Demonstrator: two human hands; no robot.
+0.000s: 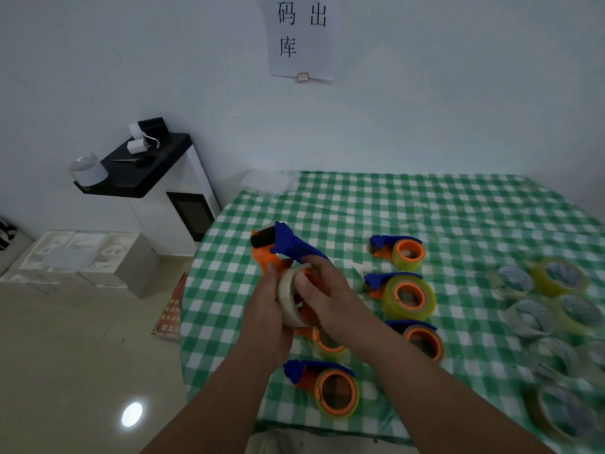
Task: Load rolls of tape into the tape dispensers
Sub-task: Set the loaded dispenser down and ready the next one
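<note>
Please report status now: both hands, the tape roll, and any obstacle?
Left hand and right hand grip tape roll on held dispenser. Roll seating, unclear if home. Nothing blocking.

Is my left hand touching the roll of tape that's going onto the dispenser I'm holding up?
Touching. The head view shows the left hand wrapped around the tape roll, fingers against its outer face.

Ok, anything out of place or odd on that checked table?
Nothing stands out. Both hands, left hand and right hand, hold a tape roll at a dispenser; loaded dispensers and spare rolls lie on the table.
</note>
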